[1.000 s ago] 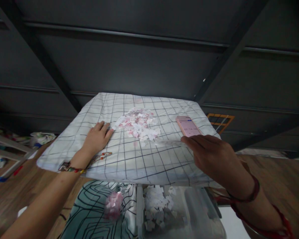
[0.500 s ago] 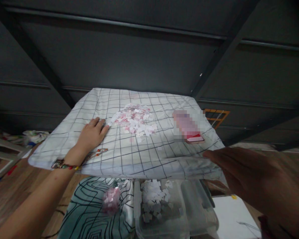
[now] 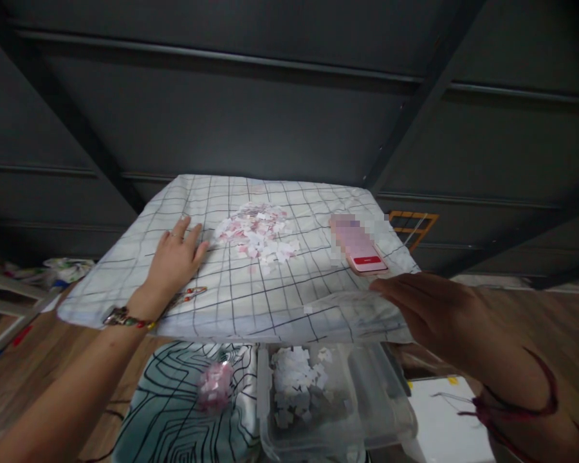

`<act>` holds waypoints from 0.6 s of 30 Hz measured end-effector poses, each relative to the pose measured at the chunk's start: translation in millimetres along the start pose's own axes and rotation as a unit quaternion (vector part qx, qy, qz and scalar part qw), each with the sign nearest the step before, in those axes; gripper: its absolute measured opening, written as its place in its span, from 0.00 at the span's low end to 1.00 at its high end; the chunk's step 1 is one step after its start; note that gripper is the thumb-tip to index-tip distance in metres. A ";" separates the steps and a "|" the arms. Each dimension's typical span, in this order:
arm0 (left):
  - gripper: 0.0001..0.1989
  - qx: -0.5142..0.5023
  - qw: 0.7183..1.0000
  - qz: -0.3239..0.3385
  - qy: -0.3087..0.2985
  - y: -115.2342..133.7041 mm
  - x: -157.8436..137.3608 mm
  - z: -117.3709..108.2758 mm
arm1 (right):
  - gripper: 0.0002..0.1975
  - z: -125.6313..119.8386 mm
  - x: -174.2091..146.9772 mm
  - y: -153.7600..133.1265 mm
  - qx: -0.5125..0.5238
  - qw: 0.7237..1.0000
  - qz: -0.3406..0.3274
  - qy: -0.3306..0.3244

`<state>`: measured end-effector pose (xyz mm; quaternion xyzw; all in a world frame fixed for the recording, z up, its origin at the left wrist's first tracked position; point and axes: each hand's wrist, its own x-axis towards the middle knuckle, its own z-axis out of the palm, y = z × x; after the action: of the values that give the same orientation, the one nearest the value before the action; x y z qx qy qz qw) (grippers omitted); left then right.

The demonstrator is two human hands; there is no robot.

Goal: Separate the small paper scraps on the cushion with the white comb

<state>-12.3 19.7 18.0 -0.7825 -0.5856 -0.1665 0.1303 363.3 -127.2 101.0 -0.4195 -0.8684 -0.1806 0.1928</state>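
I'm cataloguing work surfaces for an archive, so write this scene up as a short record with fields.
Surface: white cloth with a dark grid pattern
Centre: loose pile of small white and pink paper scraps
Left hand: fingers spread, over the cloth, left of the pile
Right hand: near the phone's lower end; grip unclear
Phone: flat pink smartphone, right of the pile, screen mostly pixelated
Below, middle: clear plastic box with white paper pieces inside
Below, left: shiny pink bundle on teal black-lined fabric
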 end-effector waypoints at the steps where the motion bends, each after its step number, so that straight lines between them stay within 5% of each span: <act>1: 0.24 -0.001 1.000 0.002 0.002 1.4 0.1 -2.2 | 0.14 -0.3 -1.1 -0.1 -0.001 1.000 0.005 0.001; 18: 0.28 -0.072 0.996 -0.001 -0.059 -24.8 -0.7 26.5 | 0.18 -16.9 -17.9 -26.0 0.013 1.000 -0.017 -0.017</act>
<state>-33.5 36.7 -6.2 -0.7978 -0.5796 -0.1613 0.0389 355.9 -162.2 102.9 -0.4049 -0.8809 -0.1655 0.1808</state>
